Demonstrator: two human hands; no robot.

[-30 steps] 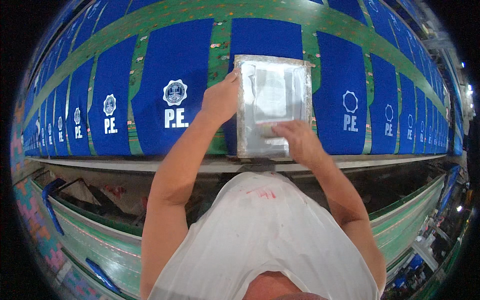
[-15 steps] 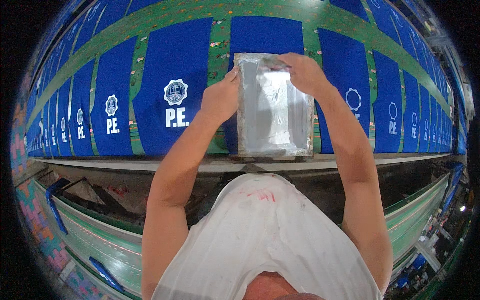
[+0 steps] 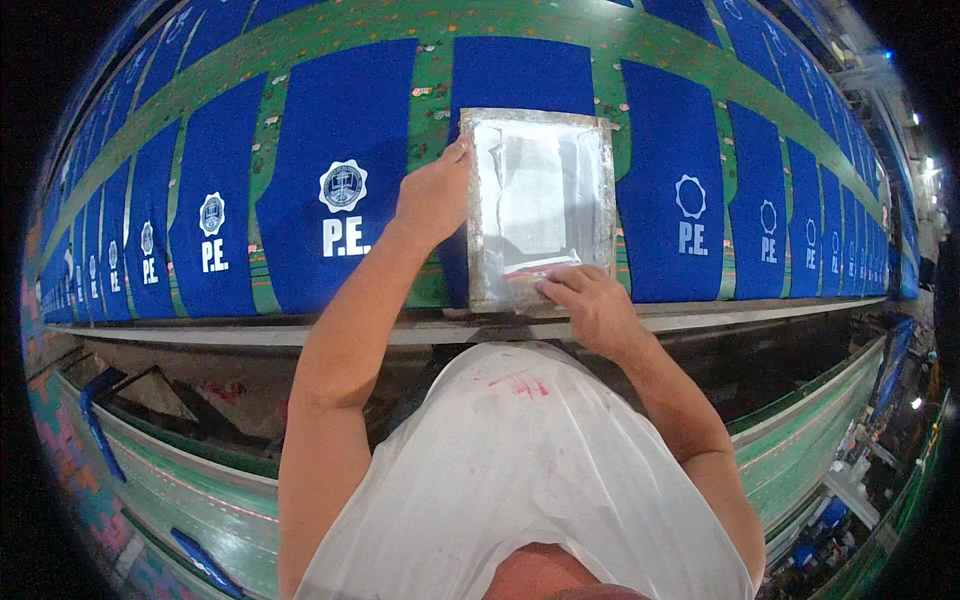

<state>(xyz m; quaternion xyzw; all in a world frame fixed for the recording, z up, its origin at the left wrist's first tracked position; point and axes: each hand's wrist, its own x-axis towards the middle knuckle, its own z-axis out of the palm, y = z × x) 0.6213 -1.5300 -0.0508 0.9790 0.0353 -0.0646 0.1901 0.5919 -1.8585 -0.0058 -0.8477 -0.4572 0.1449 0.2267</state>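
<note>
A rectangular screen-printing frame with a pale, shiny mesh lies over a blue fabric panel in front of me. My left hand grips the frame's left side near its far corner. Close to the frame's near end, my right hand is closed on a squeegee, of which only a thin reddish strip shows beside the fingers. The print under the frame is hidden. On the left, another blue panel bears a full white emblem with white lettering; on the right, a panel has only the emblem's outline and lettering.
Blue panels lie in rows along the long green table, curving away both ways. A pale rail runs along its near edge. Behind me stands another green table. Clutter fills the lower right.
My right hand has come from the frame's far end to its near end with the squeegee. The left hand still holds the frame's left side. The whole view has shifted slightly.
</note>
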